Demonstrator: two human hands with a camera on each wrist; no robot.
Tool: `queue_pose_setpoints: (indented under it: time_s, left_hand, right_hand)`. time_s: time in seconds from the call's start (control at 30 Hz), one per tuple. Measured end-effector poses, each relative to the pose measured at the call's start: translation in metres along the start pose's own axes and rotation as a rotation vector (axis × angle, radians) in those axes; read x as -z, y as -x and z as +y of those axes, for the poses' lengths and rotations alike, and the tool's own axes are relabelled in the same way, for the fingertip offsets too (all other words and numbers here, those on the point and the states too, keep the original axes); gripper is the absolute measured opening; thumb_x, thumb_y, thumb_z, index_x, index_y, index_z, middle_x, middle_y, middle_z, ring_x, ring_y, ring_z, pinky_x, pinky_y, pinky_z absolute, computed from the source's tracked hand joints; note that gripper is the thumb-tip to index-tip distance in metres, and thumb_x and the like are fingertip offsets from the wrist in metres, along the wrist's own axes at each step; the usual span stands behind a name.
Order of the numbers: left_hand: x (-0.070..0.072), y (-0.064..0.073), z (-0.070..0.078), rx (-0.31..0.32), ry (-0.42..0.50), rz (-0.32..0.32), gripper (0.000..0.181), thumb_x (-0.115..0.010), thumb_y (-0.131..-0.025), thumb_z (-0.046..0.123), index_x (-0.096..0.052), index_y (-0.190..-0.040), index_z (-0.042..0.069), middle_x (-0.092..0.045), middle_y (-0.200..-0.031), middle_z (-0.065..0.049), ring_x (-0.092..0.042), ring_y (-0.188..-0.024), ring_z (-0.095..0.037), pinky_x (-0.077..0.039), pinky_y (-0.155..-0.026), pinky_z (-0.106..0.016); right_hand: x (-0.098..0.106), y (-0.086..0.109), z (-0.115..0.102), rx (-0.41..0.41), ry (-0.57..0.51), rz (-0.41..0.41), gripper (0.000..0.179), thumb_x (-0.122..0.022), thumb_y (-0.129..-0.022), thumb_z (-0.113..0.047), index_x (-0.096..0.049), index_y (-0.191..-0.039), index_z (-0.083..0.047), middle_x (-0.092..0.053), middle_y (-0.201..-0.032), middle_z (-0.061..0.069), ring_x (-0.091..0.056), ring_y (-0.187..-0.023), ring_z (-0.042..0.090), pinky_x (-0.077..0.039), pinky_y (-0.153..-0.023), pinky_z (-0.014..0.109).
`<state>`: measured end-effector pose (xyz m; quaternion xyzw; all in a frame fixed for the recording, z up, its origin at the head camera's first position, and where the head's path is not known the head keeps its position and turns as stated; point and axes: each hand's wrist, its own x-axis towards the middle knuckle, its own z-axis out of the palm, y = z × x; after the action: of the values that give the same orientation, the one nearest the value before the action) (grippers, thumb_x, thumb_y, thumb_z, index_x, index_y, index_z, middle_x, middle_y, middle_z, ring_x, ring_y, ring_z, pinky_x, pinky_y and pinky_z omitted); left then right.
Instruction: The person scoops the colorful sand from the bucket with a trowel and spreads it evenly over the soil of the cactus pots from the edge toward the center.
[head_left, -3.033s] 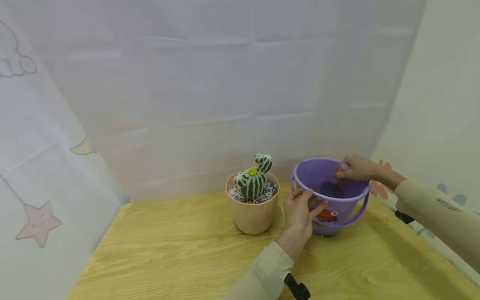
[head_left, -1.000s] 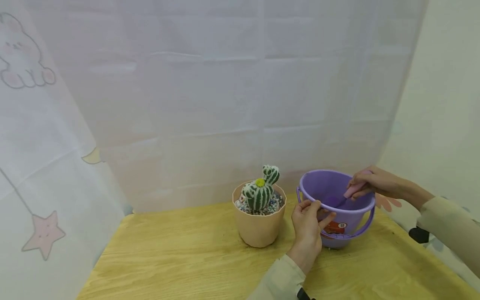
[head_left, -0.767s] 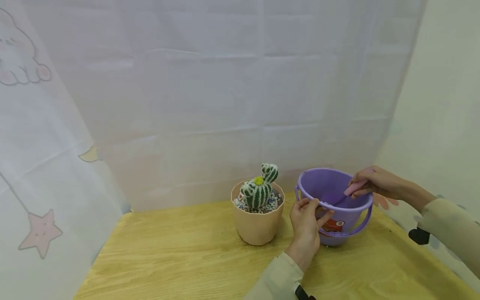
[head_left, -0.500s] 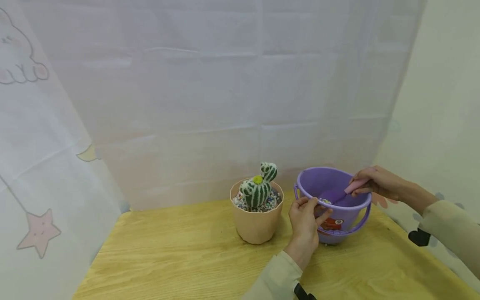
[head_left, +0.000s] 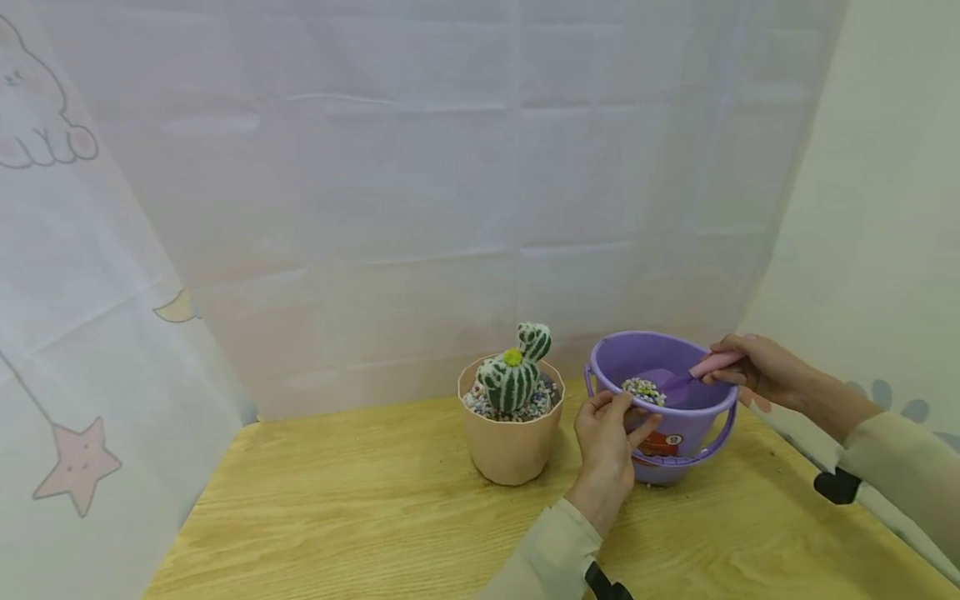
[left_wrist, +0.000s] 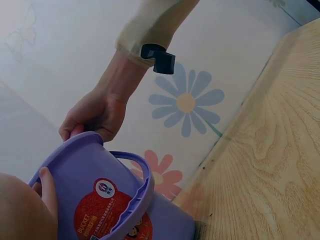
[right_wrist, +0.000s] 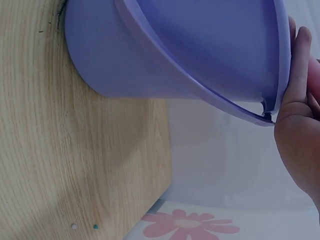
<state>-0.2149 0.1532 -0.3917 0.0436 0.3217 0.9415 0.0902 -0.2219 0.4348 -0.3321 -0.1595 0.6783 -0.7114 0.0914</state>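
Note:
My left hand pinches the near rim of a purple bucket, thumb and fingers on the lip. At the bucket's right side, my right hand grips the pink handle of a small trowel. The trowel's purple blade slants down inside the bucket, bearing a heap of small multicoloured pebbles just behind the near rim. In the left wrist view a red label and the swung-down bucket handle show. The right wrist view has the bucket wall and my right hand at its rim.
Left of the bucket stands a peach pot with a striped green cactus bedded in pebbles. The wooden table meets a pale wall cloth behind. Two tiny pebbles lie on the table.
My right hand has risen from deep in the bucket to its right rim. The trowel blade with its pebbles has come up into sight near the front rim. The left hand keeps its hold.

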Motion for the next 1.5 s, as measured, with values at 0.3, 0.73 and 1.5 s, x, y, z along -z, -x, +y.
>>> queue_pose_setpoints:
  time_s: [0.3, 0.73, 1.5]
  left_hand:
    - [0.0, -0.007, 0.008, 0.112, 0.003, -0.009, 0.02, -0.067, -0.096, -0.001, -0.053, -0.11, -0.004, -0.063, -0.1, -0.023, -0.066, -0.079, -0.028, -0.059, -0.079, -0.052]
    - [0.016, -0.021, 0.017, 0.115, -0.163, -0.017, 0.012, -0.066, -0.094, 0.003, -0.058, -0.103, 0.002, -0.063, -0.088, -0.01, -0.065, -0.077, -0.021, -0.06, -0.076, -0.043]
    - [0.056, -0.028, 0.093, -0.221, -0.656, -0.134, 0.023, -0.063, -0.1, 0.015, -0.059, -0.12, 0.004, -0.061, -0.104, -0.009, -0.061, -0.093, -0.025, -0.05, -0.078, -0.032]
  right_hand:
    - [-0.005, 0.003, 0.006, 0.019, -0.088, 0.122, 0.048, -0.031, -0.113, -0.011, -0.067, -0.11, 0.02, -0.072, -0.105, 0.023, -0.074, -0.091, 0.022, -0.057, -0.08, 0.026]
    - [-0.006, -0.005, 0.015, 0.079, -0.252, 0.132, 0.053, -0.025, -0.114, -0.013, -0.071, -0.108, 0.014, -0.072, -0.104, 0.022, -0.073, -0.093, 0.022, -0.055, -0.083, 0.026]
    - [-0.041, -0.065, -0.011, 0.053, -0.242, 0.212, 0.047, -0.037, -0.111, -0.012, -0.075, -0.099, 0.012, -0.072, -0.1, 0.022, -0.073, -0.093, 0.025, -0.056, -0.081, 0.026]
